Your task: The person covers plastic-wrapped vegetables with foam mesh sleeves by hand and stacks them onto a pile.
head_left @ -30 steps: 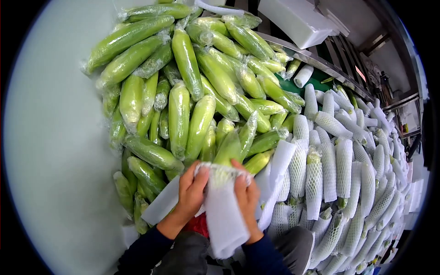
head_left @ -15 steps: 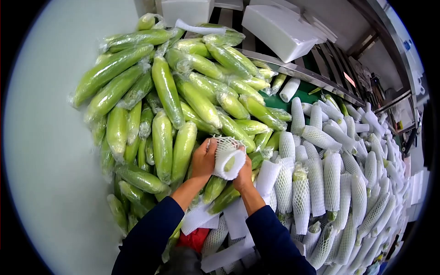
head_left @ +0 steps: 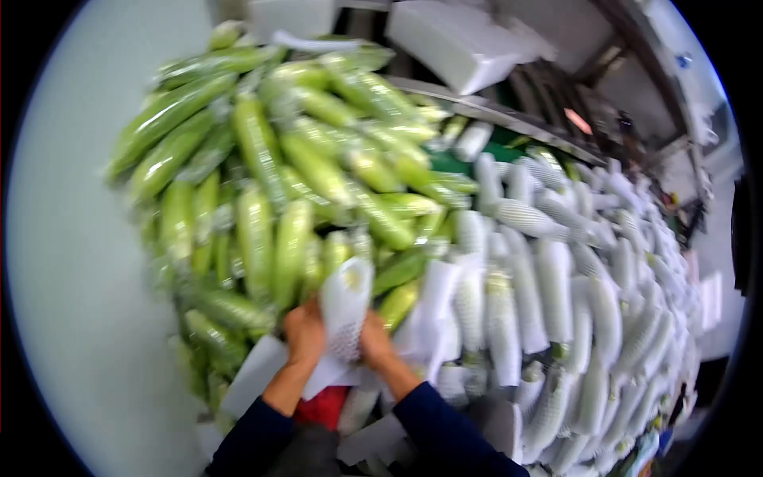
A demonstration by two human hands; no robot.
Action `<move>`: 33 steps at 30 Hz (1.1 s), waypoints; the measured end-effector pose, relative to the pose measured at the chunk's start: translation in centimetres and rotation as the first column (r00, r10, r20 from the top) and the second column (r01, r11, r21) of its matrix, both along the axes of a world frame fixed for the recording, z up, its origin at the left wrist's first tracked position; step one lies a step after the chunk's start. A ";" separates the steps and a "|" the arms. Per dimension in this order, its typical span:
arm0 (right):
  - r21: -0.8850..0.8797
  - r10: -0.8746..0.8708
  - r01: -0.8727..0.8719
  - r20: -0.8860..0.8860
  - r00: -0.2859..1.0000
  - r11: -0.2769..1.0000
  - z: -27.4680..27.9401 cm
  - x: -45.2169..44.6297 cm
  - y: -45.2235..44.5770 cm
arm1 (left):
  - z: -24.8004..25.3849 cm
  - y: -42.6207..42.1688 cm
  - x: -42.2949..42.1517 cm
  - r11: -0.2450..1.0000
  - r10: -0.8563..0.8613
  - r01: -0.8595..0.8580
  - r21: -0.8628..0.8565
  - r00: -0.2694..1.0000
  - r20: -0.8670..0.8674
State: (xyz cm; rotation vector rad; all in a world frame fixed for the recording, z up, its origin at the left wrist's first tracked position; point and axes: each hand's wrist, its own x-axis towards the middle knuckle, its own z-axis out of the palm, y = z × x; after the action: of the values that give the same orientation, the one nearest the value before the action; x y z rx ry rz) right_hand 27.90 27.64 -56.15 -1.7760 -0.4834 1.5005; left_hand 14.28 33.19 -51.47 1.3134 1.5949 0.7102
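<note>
My left hand [head_left: 307, 332] and my right hand [head_left: 377, 340] hold a white foam net sleeve [head_left: 348, 306] between them, low in the middle of the view. Fingers press on its two sides, partly hidden behind it. The sleeve stands tilted, its round opening at the upper end, and I cannot make out anything inside. Just beyond the hands lies a heap of long green vegetables [head_left: 256, 234] wrapped in clear film. Motion blurs the picture.
To the right, many similar vegetables in white foam net sleeves [head_left: 554, 294] are piled. White foam boxes [head_left: 457, 48] stand at the back beside a metal rail [head_left: 509, 121]. Flat white sleeves [head_left: 258, 374] and a red item [head_left: 322, 407] lie near my body.
Both hands have drawn the foam net sleeve down toward my body and slightly left. Its opening, facing me before, now points up and away. The whole view has shifted a little.
</note>
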 end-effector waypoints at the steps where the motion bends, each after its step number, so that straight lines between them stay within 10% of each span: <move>1: -0.206 -0.054 0.020 -0.160 0.986 0.978 -0.4 0.2 -1.0 | -0.3 -1.0 -0.2 0.989 -0.050 0.037 0.140 0.995 0.088; 3: -0.141 -0.240 0.197 -0.433 0.869 0.970 -0.7 0.1 -3.6 | -2.2 -3.4 -0.7 0.943 -0.139 0.143 0.301 0.990 -0.035; 5: -0.093 -0.349 0.438 -0.757 0.553 0.894 1.3 -0.4 -5.2 | 2.5 -5.1 0.8 0.987 -0.134 0.115 0.114 0.975 0.177; 8: -0.065 -0.256 0.581 -0.933 0.253 0.811 4.0 -1.4 -6.8 | 2.0 -5.9 1.3 0.953 -0.268 0.256 0.160 0.961 0.064; 15: 0.054 -0.279 0.519 -0.793 0.541 0.853 8.7 -1.6 -7.4 | 5.7 -4.8 1.2 0.969 -0.095 0.203 -0.138 0.827 0.554; 21: 0.431 -0.244 0.294 -0.169 0.955 0.853 7.8 -1.3 -7.0 | 9.1 -7.0 2.4 0.952 -0.285 0.306 -0.007 0.895 0.342; 24: 0.198 -0.187 0.206 -0.112 0.976 0.958 6.8 -0.5 -7.9 | 10.2 -7.9 3.0 0.936 -0.352 0.340 0.094 0.917 0.189; 28: 0.072 -0.278 0.642 -0.861 0.427 0.763 2.3 -2.8 -9.3 | 10.9 -8.5 4.0 0.901 -0.364 0.354 0.251 0.931 -0.006; 33: 0.069 -0.398 0.778 -0.829 0.393 0.624 8.9 -1.3 -10.7 | 10.9 -8.4 5.1 0.782 -0.294 0.373 0.499 0.927 -0.232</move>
State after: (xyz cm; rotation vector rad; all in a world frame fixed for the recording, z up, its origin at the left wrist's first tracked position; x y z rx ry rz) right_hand 26.57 16.98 -47.25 -0.6511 0.2648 1.2534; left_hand 19.39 24.75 -40.57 2.0429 1.2475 0.8873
